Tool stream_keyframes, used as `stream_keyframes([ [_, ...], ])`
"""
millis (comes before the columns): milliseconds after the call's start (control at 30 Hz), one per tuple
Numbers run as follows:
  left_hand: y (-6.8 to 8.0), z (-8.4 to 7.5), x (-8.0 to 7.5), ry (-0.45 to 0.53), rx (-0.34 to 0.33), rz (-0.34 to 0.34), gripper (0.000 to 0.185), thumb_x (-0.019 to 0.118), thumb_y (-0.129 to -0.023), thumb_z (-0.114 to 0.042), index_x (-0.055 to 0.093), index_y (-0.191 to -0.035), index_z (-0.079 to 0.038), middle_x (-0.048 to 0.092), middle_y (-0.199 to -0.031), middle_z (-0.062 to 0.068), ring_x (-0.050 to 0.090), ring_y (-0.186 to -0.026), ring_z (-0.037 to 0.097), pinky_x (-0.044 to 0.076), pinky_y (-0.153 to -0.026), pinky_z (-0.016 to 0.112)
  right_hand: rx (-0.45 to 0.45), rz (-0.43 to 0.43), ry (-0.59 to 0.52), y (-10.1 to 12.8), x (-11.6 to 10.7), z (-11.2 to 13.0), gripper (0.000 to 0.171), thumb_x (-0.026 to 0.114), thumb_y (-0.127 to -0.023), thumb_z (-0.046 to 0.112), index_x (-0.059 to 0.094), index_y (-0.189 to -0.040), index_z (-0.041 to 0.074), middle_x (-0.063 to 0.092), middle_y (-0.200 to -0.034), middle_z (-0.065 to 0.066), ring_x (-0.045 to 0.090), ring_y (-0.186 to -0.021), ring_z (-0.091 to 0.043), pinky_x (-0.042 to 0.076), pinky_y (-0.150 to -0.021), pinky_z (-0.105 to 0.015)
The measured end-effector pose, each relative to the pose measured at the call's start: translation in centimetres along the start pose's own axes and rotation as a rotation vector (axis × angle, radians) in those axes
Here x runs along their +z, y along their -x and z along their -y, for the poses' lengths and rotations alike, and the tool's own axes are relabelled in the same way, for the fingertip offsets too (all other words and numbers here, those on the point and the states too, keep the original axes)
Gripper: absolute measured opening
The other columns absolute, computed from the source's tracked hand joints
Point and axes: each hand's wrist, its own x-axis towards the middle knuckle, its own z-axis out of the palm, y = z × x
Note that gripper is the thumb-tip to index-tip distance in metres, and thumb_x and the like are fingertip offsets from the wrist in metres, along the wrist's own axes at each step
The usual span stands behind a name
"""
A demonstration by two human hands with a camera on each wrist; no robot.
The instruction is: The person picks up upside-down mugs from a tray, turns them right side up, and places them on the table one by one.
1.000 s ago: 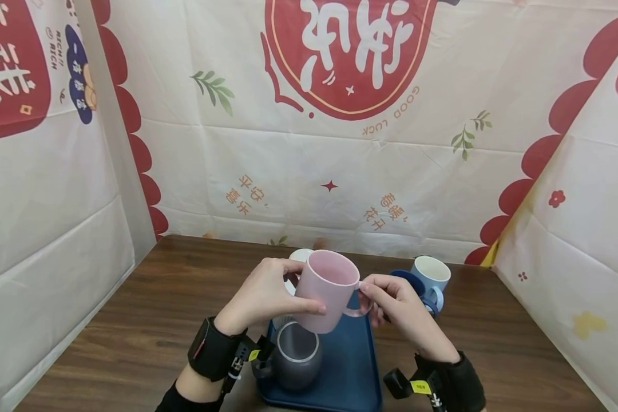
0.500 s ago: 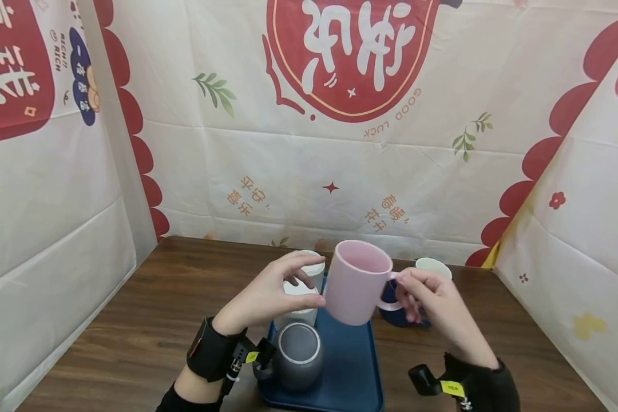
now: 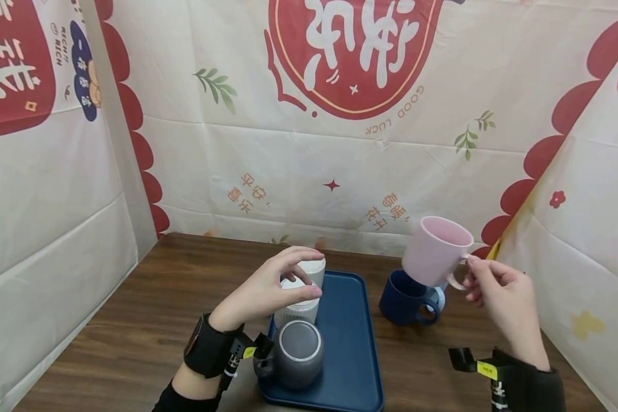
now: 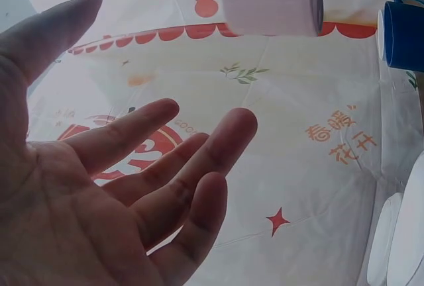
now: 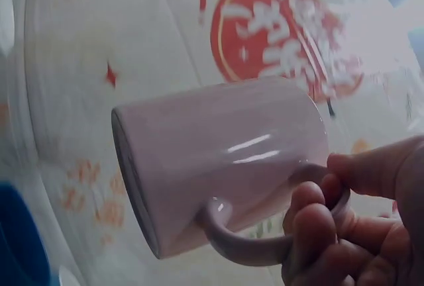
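Note:
My right hand (image 3: pixel 504 297) grips a pink mug (image 3: pixel 436 252) by its handle, mouth up and tilted, in the air at the right. In the right wrist view thumb and fingers pinch the pink mug's handle (image 5: pixel 245 249). Just below it in the head view stands a dark blue mug (image 3: pixel 401 300), overlapping a light blue mug (image 3: pixel 442 297) that is mostly hidden behind. My left hand (image 3: pixel 265 286) hovers over the left side of the blue tray (image 3: pixel 347 343), fingers spread and relaxed, holding nothing; its palm (image 4: pixel 59 213) shows bare in the left wrist view.
On the tray's left side a grey mug (image 3: pixel 298 355) stands upside down at the front. Behind it are two white cups (image 3: pixel 297 309), partly covered by the left hand. The wooden table (image 3: pixel 149 320) ends at printed cloth walls (image 3: pixel 288 154) at the back and sides.
The pink mug has left the left hand and moved up and right with the right hand, from above the tray to above the blue mugs. The left hand has stayed nearly in place.

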Motion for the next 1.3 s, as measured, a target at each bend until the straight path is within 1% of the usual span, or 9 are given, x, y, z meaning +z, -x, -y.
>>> stream_keyframes([
  [133, 0.1, -0.1, 0.1, 0.002, -0.012, 0.012, 0.055, 0.072, -0.093, -0.024, 0.051, -0.143, -0.017, 0.049, -0.141, 0.000, 0.063, -0.102, 0.012, 0.050, -0.085, 0.041, 0.079, -0.098, -0.006, -0.6, -1.0, -1.7, 0.019, 0.061, -0.100, 0.029, 0.072, -0.088, 0.020, 0.062, -0.065, 0.006, 0.059, -0.053, -0.010, 0.049, -0.052, -0.018],
  [433, 0.1, -0.2, 0.2, 0.004, -0.016, 0.023, 0.054, 0.071, -0.093, -0.022, 0.050, -0.143, -0.017, 0.050, -0.141, 0.000, 0.063, -0.102, 0.012, 0.049, -0.088, 0.040, 0.309, -0.215, 0.021, -1.3, -2.5, -5.9, 0.039, 0.056, -0.100, 0.030, 0.070, -0.068, 0.012, 0.059, -0.055, 0.011, 0.058, -0.046, -0.006, 0.046, -0.049, -0.016],
  [500, 0.1, -0.2, 0.1, 0.001, -0.018, 0.020, 0.054, 0.071, -0.093, -0.022, 0.051, -0.143, -0.017, 0.050, -0.140, 0.000, 0.063, -0.102, 0.012, 0.048, -0.088, 0.041, 0.359, -0.211, 0.029, -1.4, -2.6, -6.9, 0.043, 0.054, -0.100, 0.033, 0.070, -0.067, 0.010, 0.059, -0.053, 0.011, 0.059, -0.046, -0.006, 0.047, -0.049, -0.017],
  [700, 0.2, 0.0, -0.1, 0.008, -0.012, 0.018, 0.053, 0.070, -0.094, -0.024, 0.051, -0.143, -0.016, 0.050, -0.142, 0.004, 0.063, -0.103, 0.012, 0.045, -0.093, 0.045, 0.510, -0.144, 0.115, -1.9, -1.9, -10.2, 0.064, 0.045, -0.100, 0.048, 0.068, -0.107, -0.011, 0.063, -0.056, 0.007, 0.064, -0.052, -0.009, 0.043, -0.059, -0.019],
  [800, 0.2, 0.0, -0.2, 0.017, -0.014, 0.017, 0.053, 0.070, -0.094, -0.024, 0.051, -0.143, -0.017, 0.049, -0.142, 0.004, 0.063, -0.103, 0.013, 0.047, -0.091, 0.044, 0.574, -0.093, 0.103, -2.2, -1.4, -11.7, 0.068, 0.041, -0.101, 0.051, 0.060, -0.120, -0.012, 0.066, -0.062, 0.005, 0.067, -0.057, -0.011, 0.046, -0.067, -0.023],
  [933, 0.2, -0.2, -0.3, 0.028, -0.031, 0.013, 0.053, 0.070, -0.094, -0.024, 0.051, -0.144, -0.018, 0.050, -0.139, 0.001, 0.062, -0.103, 0.014, 0.051, -0.084, 0.039, 0.632, -0.042, 0.033, -2.4, -1.1, -13.1, 0.065, 0.039, -0.102, 0.049, 0.057, -0.119, -0.011, 0.067, -0.066, 0.004, 0.069, -0.061, -0.011, 0.051, -0.089, -0.039],
  [1100, 0.3, -0.4, -0.3, 0.027, -0.041, 0.008, 0.053, 0.070, -0.094, -0.024, 0.051, -0.143, -0.019, 0.052, -0.138, 0.000, 0.062, -0.103, 0.014, 0.051, -0.082, 0.039, 0.672, -0.013, -0.028, -2.5, -0.8, -14.2, 0.061, 0.038, -0.104, 0.045, 0.057, -0.115, -0.012, 0.067, -0.066, 0.003, 0.069, -0.060, -0.010, 0.030, -0.107, -0.057],
  [1200, 0.3, -0.4, -0.3, 0.028, -0.046, 0.007, 0.055, 0.072, -0.093, -0.024, 0.051, -0.143, -0.020, 0.052, -0.137, -0.001, 0.062, -0.103, 0.014, 0.051, -0.083, 0.041, 0.687, -0.003, -0.039, -2.5, -0.7, -14.9, 0.058, 0.038, -0.104, 0.042, 0.056, -0.116, -0.013, 0.067, -0.068, 0.002, 0.070, -0.061, -0.011, 0.048, -0.095, -0.045],
  [1300, 0.3, -0.3, -0.5, 0.003, -0.048, -0.004, 0.055, 0.073, -0.092, -0.026, 0.052, -0.143, -0.021, 0.054, -0.134, -0.003, 0.062, -0.102, 0.012, 0.049, -0.082, 0.040, 0.695, 0.013, -0.061, -2.4, -0.5, -15.5, 0.055, 0.038, -0.104, 0.038, 0.054, -0.116, -0.014, 0.065, -0.069, 0.001, 0.070, -0.062, -0.013, 0.056, -0.070, -0.031],
])
